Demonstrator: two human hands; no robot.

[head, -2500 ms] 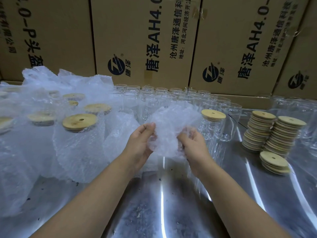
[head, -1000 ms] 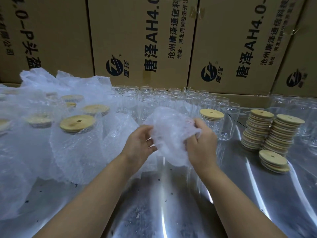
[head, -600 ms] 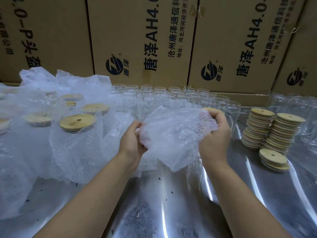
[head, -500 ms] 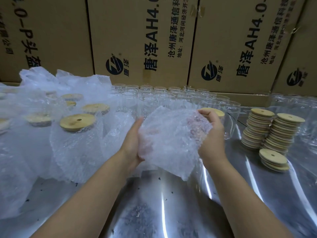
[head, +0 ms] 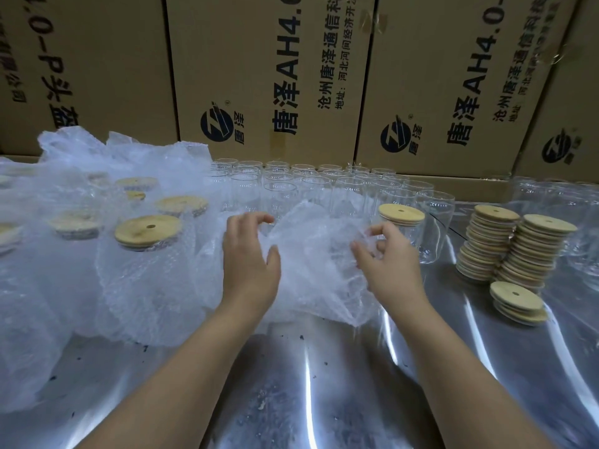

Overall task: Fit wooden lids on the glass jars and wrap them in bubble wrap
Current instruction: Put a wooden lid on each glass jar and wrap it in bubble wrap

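Observation:
A crumpled bubble wrap sheet (head: 311, 264) lies spread on the metal table between my hands. My left hand (head: 249, 257) holds its left edge, fingers curled over the top and thumb spread. Pinching the sheet's right edge between thumb and curled fingers is my right hand (head: 385, 257). Just behind that hand stands a glass jar with a wooden lid (head: 401, 213). Several open glass jars (head: 278, 189) stand in rows at the back. Wrapped, lidded jars (head: 147, 230) fill the left side. Loose wooden lids are stacked (head: 515, 251) at the right.
Cardboard boxes (head: 269, 76) form a wall right behind the jars. More bubble wrap (head: 39, 286) is heaped along the left. A short lid stack (head: 517, 303) sits nearest on the right. More bare glass jars (head: 557, 196) stand at the far right. The shiny metal table (head: 291, 384) reaches toward me.
The bubble wrap sheet was bunched and lifted between my hands; now it is lowered and spread wider over the table. My hands have moved apart and forward.

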